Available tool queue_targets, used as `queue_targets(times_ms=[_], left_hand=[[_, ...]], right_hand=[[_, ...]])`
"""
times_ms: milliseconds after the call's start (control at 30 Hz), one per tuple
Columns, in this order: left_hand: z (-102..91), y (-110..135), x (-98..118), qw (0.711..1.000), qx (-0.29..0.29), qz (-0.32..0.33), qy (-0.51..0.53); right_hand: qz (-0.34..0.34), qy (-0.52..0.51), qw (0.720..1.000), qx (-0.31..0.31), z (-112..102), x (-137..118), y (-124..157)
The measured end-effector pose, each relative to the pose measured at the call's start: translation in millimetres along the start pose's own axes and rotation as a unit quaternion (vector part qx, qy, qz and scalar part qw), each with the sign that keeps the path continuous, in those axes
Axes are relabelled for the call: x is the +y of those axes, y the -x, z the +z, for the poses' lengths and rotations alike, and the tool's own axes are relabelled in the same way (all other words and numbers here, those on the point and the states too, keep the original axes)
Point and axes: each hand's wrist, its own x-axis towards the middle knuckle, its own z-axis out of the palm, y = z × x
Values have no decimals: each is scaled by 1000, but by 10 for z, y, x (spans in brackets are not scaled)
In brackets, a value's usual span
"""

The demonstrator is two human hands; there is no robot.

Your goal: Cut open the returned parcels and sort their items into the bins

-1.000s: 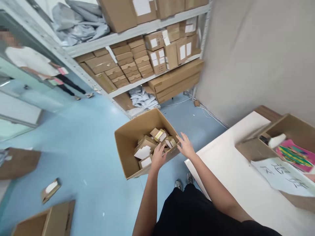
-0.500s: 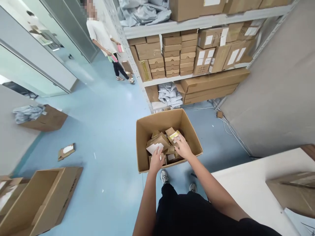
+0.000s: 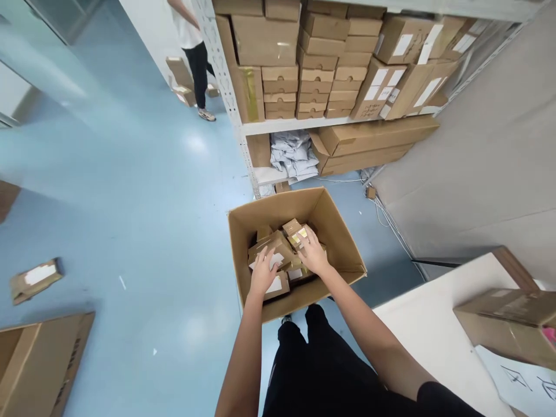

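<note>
A large open carton (image 3: pixel 280 209) stands on the floor in front of me, with several small cardboard boxes piled inside. My left hand (image 3: pixel 262 272) is inside it, fingers spread over a brown box with a white label (image 3: pixel 278 243). My right hand (image 3: pixel 313 255) lies with its fingers apart on a small box with a yellow and white label (image 3: pixel 295 238). Both hands seem to touch the boxes without wrapping round them. Below my left hand is another white-labelled box (image 3: pixel 278 285). The lower boxes are partly hidden.
Behind the carton rises a white shelf rack (image 3: pixel 286 125) full of cardboard boxes. At right is a white table (image 3: pixel 425 324) with a box (image 3: pixel 508 324) on it. A flat package (image 3: pixel 37 278) and an open carton (image 3: pixel 47 365) lie left. A person (image 3: pixel 197 63) stands beyond the rack.
My view has come nearer the carton and tilted down. Both hands remain over the boxes, the left lying further onto the white-labelled one. The other person is now partly behind the rack.
</note>
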Motion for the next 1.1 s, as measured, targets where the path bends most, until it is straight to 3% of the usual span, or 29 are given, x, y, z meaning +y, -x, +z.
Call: queue_targets(times_ms=[200, 400, 600, 733, 800, 867, 1100], left_hand=[[452, -250, -234, 997, -45, -48, -31], [1261, -532, -685, 986, -96, -124, -48], [2224, -1340, -1054, 967, -126, -216, -48], [2703, -1750, -1213, 939, -113, -319, -65], [2841, -1749, -1267, 925, -101, -358, -78], [2908, -1620, -1290, 928, -87, -353, -83], [2834, -701, -1225, 963, -89, -251, -45]], right_hand=[[7, -28, 999, -30, 634, 372, -345], [52, -51, 993, -91, 1412, 825, -566], [50, -72, 992, -96, 1900, 1301, -564], [46, -47, 992, -108, 2077, 1573, -436], [40, -36, 990, -131, 2160, 1687, -388], [34, -34, 987, -153, 2251, 1785, -383], [7, -35, 978, -206, 2595, 1996, -703]])
